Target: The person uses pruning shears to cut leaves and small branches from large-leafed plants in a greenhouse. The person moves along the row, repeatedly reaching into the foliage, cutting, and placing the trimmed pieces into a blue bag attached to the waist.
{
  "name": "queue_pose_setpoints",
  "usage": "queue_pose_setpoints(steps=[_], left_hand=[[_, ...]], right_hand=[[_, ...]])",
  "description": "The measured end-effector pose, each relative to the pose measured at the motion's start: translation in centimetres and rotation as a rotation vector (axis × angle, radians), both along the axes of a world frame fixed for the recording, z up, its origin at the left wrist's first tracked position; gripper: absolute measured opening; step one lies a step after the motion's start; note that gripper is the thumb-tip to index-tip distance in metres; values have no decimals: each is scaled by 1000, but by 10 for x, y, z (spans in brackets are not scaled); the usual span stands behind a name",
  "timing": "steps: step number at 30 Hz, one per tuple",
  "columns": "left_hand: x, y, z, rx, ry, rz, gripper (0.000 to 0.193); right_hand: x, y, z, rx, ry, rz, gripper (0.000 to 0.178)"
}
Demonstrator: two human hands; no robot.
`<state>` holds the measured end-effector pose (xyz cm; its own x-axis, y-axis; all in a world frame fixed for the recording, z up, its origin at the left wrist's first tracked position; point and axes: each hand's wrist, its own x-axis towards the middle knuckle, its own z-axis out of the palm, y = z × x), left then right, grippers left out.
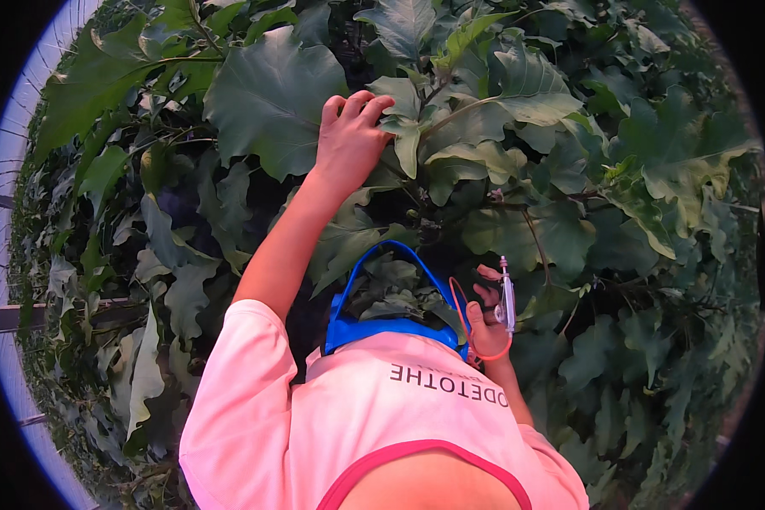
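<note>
My left hand (pixel 353 140) reaches up into the foliage, its fingers bent and closed beside a pale green leaf (pixel 408 140). What those fingers grip is hidden behind them. A large broad leaf (pixel 272 98) spreads just left of that hand. Lower down, on the right, my right hand (pixel 488 327) is closed around a slim, pale, pen-like tool (pixel 507 297) that stands nearly upright with its thin tip up. From its lower end a thin orange tube (pixel 457 293) loops round by my thumb.
A blue container with an arched handle (pixel 391 327) sits against the front of my pink shirt (pixel 382 382). Dense plants with lobed leaves (pixel 582 348) surround me on both sides. At the far left edge, a pale strip (pixel 13 153) shows beyond the leaves.
</note>
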<state>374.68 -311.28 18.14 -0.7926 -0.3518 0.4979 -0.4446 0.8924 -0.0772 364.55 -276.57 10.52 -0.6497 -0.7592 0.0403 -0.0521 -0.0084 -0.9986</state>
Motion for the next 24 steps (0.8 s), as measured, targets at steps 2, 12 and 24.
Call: queue_pose_setpoints(steps=[2, 12, 24], left_hand=[[-3, -16, -12, -43, 170, -156, 1], [-2, -17, -30, 925, 855, -383, 10], [-9, -44, -8, 1617, 58, -510, 38]], right_hand=[[15, -13, 7, 2, 24, -43, 68], [129, -52, 28, -1, 73, -366, 57], [137, -89, 47, 5, 100, -393, 56]])
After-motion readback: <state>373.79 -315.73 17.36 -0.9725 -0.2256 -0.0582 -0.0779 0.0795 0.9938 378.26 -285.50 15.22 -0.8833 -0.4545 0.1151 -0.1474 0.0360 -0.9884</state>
